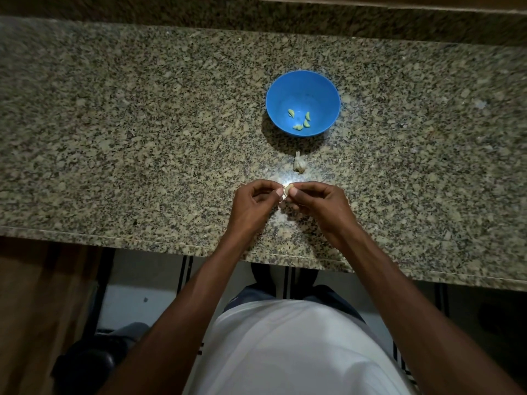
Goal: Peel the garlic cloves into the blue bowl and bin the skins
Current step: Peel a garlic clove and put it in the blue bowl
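You hold one clove point(288, 189) between your two hands, just above the desk point(142, 138) near its front edge. Your left hand point(253, 205) pinches it from the left with curled fingertips, and your right hand point(316, 205) pinches it from the right, thumb against its side. A bit of pale skin point(281, 197) hangs at the clove's lower left, by your left thumb.

Beyond your hands, between them and the bowl, lies one garlic piece point(299, 163), whitish, with its pointed tip toward the bowl. It touches neither the bowl nor your hands.

Farther back stands one blue bowl point(303, 81), upright on the desk, well apart from your hands. You can count five peeled cloves point(299, 121) in its bottom: one point(291, 112) at the left, one point(308, 115) at the right, one point(306, 123) just under that, and two point(298, 127) touching at the front.

Under the desk edge, you see a white tiled floor point(137, 283) with dark stripes. At the lower left sits a dark, round thing point(91, 363), too dim to tell what it is.
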`<state>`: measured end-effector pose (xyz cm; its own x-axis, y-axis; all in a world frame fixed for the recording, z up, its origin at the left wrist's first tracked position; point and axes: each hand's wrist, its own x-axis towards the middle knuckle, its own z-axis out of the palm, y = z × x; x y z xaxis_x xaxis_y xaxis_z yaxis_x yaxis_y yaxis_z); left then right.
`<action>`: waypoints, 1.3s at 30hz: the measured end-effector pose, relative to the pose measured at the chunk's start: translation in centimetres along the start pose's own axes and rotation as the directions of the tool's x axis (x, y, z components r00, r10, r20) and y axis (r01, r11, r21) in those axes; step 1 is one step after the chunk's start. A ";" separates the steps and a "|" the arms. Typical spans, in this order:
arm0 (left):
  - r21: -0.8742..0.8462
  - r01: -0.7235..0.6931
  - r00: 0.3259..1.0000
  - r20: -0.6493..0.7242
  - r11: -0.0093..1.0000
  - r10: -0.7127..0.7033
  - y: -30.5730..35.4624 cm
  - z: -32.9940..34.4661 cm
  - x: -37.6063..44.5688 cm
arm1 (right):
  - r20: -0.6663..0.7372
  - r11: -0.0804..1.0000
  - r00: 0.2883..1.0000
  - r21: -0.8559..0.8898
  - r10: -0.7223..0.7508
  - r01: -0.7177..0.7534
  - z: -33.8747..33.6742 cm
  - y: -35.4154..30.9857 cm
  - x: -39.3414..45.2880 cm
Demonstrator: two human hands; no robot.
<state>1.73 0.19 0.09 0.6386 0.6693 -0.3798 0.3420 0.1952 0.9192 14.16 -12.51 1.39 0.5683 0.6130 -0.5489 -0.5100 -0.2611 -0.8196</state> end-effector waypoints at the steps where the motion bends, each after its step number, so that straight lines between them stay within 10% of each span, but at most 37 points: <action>1: 0.020 -0.009 1.000 -0.006 1.000 0.009 0.0 -0.1 -0.1 | 0.004 1.000 1.000 0.019 0.017 -0.017 -0.1 0.1 0.0; 12: 0.147 0.014 0.986 -0.167 0.989 0.011 0.3 -0.5 -0.3 | 0.036 0.993 0.997 0.098 0.068 -0.071 0.0 0.0 0.0; 18: 0.200 -0.135 0.991 0.041 0.970 0.130 0.0 -0.4 -0.1 | 0.029 0.993 0.996 0.085 0.085 -0.087 0.3 -0.2 0.0; 33: 0.662 -0.509 0.834 0.223 0.550 0.504 -0.2 1.2 1.6 | 0.096 0.881 0.956 0.372 0.279 -0.294 0.8 -0.2 0.3; 39: 0.743 -0.539 0.794 0.292 0.396 0.533 -1.4 0.9 1.7 | 0.099 0.900 0.928 0.229 0.359 -0.372 0.3 -0.8 0.8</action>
<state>2.94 0.40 -1.89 0.8909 0.4260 0.1576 0.3035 -0.8164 0.4913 14.80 -11.61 1.64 0.2804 0.5490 -0.7874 -0.8180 -0.2926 -0.4953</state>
